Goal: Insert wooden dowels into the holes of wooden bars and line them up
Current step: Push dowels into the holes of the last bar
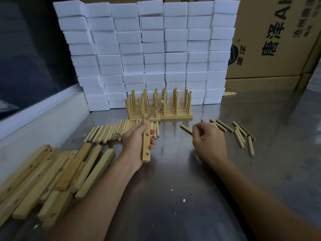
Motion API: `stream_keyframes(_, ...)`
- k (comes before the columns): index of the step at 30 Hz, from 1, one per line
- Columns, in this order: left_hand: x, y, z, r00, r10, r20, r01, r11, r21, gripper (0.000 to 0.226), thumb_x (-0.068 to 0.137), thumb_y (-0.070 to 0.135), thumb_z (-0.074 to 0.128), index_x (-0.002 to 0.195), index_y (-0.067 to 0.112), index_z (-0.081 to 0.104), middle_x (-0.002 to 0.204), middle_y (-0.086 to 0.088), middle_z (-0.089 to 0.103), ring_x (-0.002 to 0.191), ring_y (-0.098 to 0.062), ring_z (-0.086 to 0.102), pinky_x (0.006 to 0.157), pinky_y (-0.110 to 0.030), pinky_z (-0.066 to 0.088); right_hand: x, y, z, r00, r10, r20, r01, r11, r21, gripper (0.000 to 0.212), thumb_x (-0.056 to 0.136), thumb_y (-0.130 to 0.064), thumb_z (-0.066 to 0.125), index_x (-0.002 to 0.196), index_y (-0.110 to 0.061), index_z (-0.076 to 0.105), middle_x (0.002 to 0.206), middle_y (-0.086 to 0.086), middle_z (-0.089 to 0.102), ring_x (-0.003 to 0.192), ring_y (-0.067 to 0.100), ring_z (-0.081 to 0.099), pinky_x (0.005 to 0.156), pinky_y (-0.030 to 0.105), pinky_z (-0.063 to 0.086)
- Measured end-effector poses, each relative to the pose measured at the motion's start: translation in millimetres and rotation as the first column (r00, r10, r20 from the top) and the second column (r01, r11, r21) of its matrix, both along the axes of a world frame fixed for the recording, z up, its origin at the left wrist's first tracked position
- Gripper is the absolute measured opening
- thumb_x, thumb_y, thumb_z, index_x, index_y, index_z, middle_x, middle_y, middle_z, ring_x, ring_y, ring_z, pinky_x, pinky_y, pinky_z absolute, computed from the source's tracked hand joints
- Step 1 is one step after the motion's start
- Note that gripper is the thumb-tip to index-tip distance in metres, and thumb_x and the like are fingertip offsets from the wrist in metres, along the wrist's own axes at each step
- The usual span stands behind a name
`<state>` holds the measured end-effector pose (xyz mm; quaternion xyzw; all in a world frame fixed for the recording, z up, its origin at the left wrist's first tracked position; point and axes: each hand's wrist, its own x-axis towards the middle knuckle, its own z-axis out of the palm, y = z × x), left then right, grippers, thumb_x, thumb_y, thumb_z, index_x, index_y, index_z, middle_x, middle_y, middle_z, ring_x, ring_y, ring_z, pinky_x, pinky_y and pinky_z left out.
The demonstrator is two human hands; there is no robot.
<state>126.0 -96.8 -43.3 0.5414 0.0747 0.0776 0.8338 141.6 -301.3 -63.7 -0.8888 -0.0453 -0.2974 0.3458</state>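
My left hand (137, 145) grips a wooden bar (146, 145) held upright above the table, with two empty holes showing on its front face. One dowel (152, 111) sticks out of the bar's top end, slanting up and to the right, and looks blurred. My right hand (207, 140) hovers over loose dowels (241, 134) on the right, fingers curled; a dowel (185, 128) pokes out at its fingertips. Finished bars with upright dowels (160, 108) stand lined up at the back.
A pile of empty bars (52, 174) lies at the left front. A row of dowels (111, 130) lies behind my left hand. White foam blocks (147, 49) are stacked at the back, cardboard boxes (278, 40) to the right. The table (173, 188) is shiny metal.
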Motion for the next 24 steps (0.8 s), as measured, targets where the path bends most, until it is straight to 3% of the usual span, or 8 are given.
stream_keyframes(2, 0.5, 0.1, -2.8, 0.999, -0.02, -0.031, 0.018, 0.998, -0.062, 0.018, 0.098, 0.017, 0.056, 0.109, 0.004, 0.063, 0.068, -0.009, 0.065, 0.047, -0.016, 0.055, 0.037, -0.023, 0.041, 2.2, -0.2, -1.8, 0.995, -0.055, -0.086, 0.041, 0.986, -0.161, 0.027, 0.098, -0.029, 0.053, 0.121, -0.02, 0.065, 0.115, -0.001, 0.066, 0.108, 0.018, 0.059, 0.105, 0.045, 0.041)
stream_keyframes(3, 0.6, 0.2, -4.3, 0.998, -0.038, -0.046, 0.033, 0.994, -0.102, 0.021, 0.099, 0.019, 0.055, 0.109, 0.002, 0.062, 0.068, -0.009, 0.065, 0.047, -0.016, 0.055, 0.037, -0.023, 0.041, 3.0, -0.1, -2.0, 0.989, -0.078, -0.125, 0.05, 0.975, -0.216, 0.034, 0.099, -0.033, 0.051, 0.13, -0.023, 0.059, 0.127, -0.001, 0.061, 0.119, 0.019, 0.053, 0.11, 0.045, 0.032)
stream_keyframes(8, -0.7, 6.0, -8.2, 0.99, -0.126, -0.061, 0.102, 0.947, -0.304, 0.022, 0.1, 0.021, 0.048, 0.102, 0.003, 0.061, 0.07, -0.011, 0.063, 0.049, -0.015, 0.053, 0.038, -0.02, 0.041, 8.0, 4.3, -2.5, 0.948, -0.074, -0.311, -0.064, 0.909, -0.412, 0.051, 0.102, -0.053, 0.033, 0.151, -0.037, 0.034, 0.16, -0.005, 0.031, 0.149, 0.021, 0.022, 0.118, 0.054, 0.01)
stream_keyframes(10, -1.3, 8.0, -9.1, 0.989, -0.136, -0.052, 0.11, 0.933, -0.342, 0.023, 0.101, 0.02, 0.045, 0.103, 0.002, 0.06, 0.07, -0.012, 0.063, 0.049, -0.015, 0.053, 0.039, -0.02, 0.041, 9.7, 5.6, -4.7, 0.92, -0.066, -0.386, -0.137, 0.869, -0.475, 0.051, 0.102, -0.058, 0.023, 0.148, -0.041, 0.037, 0.163, -0.005, 0.022, 0.152, 0.025, 0.012, 0.117, 0.058, 0.004)
stream_keyframes(13, -1.3, 9.1, -10.4, 0.989, -0.141, -0.039, 0.117, 0.925, -0.362, 0.025, 0.101, 0.02, 0.044, 0.107, 0.001, 0.059, 0.071, -0.012, 0.063, 0.05, -0.016, 0.053, 0.041, -0.02, 0.042, 8.8, 6.8, -5.7, 0.914, -0.069, -0.4, -0.157, 0.849, -0.504, 0.052, 0.101, -0.06, 0.016, 0.128, -0.036, 0.054, 0.152, -0.006, 0.035, 0.146, 0.026, 0.021, 0.116, 0.062, 0.002)
stream_keyframes(16, -1.0, 9.9, -11.1, 0.989, -0.144, -0.04, 0.12, 0.924, -0.363, 0.027, 0.101, 0.021, 0.044, 0.109, 0.001, 0.06, 0.071, -0.012, 0.063, 0.051, -0.016, 0.053, 0.041, -0.02, 0.042, 8.6, 7.2, -5.1, 0.921, -0.108, -0.375, -0.114, 0.845, -0.523, 0.053, 0.101, -0.059, 0.021, 0.121, -0.031, 0.06, 0.142, -0.007, 0.047, 0.14, 0.024, 0.031, 0.116, 0.06, 0.005)
stream_keyframes(22, -0.2, 10.0, -11.0, 0.989, -0.139, -0.055, 0.108, 0.919, -0.378, 0.026, 0.098, 0.015, 0.043, 0.109, -0.002, 0.059, 0.07, -0.014, 0.065, 0.052, -0.018, 0.056, 0.041, -0.021, 0.043, 2.7, 8.2, -0.9, 0.958, -0.195, -0.21, 0.067, 0.866, -0.496, 0.035, 0.098, -0.048, 0.047, 0.087, -0.024, 0.069, 0.098, -0.004, 0.065, 0.109, 0.022, 0.052, 0.107, 0.047, 0.024)
stream_keyframes(24, 0.1, 9.8, -11.1, 0.989, -0.133, -0.064, 0.099, 0.919, -0.38, 0.025, 0.096, 0.011, 0.042, 0.11, -0.003, 0.058, 0.071, -0.014, 0.066, 0.051, -0.018, 0.057, 0.041, -0.022, 0.044, 2.4, 6.7, -0.9, 0.963, -0.21, -0.169, 0.11, 0.878, -0.466, 0.027, 0.096, -0.044, 0.054, 0.086, -0.024, 0.069, 0.088, -0.004, 0.065, 0.099, 0.021, 0.055, 0.1, 0.043, 0.029)
